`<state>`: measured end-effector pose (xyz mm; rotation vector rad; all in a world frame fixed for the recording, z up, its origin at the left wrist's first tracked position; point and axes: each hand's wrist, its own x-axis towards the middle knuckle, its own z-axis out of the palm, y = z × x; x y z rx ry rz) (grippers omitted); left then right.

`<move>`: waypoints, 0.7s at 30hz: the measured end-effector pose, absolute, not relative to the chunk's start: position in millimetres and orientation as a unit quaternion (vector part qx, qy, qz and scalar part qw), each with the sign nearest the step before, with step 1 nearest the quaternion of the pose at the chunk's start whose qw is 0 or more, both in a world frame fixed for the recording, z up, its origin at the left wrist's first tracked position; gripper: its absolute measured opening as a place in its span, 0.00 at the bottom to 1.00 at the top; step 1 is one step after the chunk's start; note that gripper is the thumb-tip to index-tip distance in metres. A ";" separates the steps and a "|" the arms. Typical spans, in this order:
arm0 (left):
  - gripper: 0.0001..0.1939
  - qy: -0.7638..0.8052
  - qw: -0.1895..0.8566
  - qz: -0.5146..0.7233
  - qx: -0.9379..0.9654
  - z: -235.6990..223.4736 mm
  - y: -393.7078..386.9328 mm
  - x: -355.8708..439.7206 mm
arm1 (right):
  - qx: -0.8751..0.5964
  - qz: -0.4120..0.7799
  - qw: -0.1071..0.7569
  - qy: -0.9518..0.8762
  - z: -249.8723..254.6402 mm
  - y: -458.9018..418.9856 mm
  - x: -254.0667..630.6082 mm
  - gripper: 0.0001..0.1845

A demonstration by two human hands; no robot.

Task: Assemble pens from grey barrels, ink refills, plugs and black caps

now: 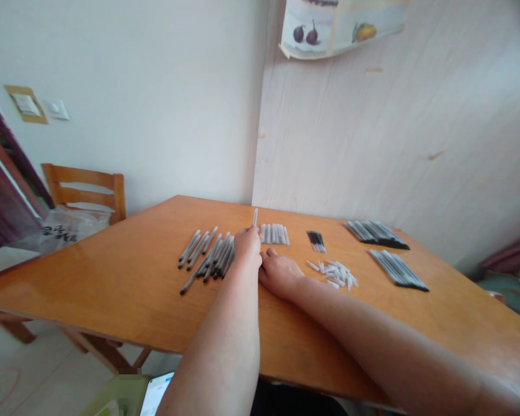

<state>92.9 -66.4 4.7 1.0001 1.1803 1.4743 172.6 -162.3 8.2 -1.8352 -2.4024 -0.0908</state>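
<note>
Head view: a pale tube (255, 217) is gripped upright by the left hand (248, 241) above the table (130, 260). Whether anything is held by the right hand (281, 273), rested alongside, cannot be told. Pens (218, 254) and white tips (338, 273) are grouped separately, presumably for easy reach.

Pens (216, 257): smooth plastic, translucent along the barrel, dark at the ends
Held tube (255, 216): see-through plastic, slightly shiny
Row of tubes (275, 234): frosty translucent plastic, smooth
Small pieces (338, 273): whitish plastic
Table (112, 271): orange-brown wood, smooth, softly glossy
Chair (118, 196): wood, smooth
Bag (75, 225): thin clear plastic, crinkled, shiny
Wall (164, 115): smooth, matt
Panel (351, 138): pale, faintly wood-grained
Picture (342, 34): paper, curled at the lower edge
Phone (156, 396): smooth glassy screen
Floor (26, 370): pale, smooth, tile-like
</note>
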 end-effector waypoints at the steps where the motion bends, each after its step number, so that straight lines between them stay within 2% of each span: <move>1: 0.09 0.492 0.486 0.608 0.390 5.1 -66.8 93.3 | -0.604 -0.031 0.061 -0.794 8.0 -161.9 171.9 0.19; 21: 0.07 0.524 0.522 0.586 0.330 5.1 -66.8 92.3 | -0.612 -0.090 0.094 -0.780 4.9 -168.5 177.9 0.20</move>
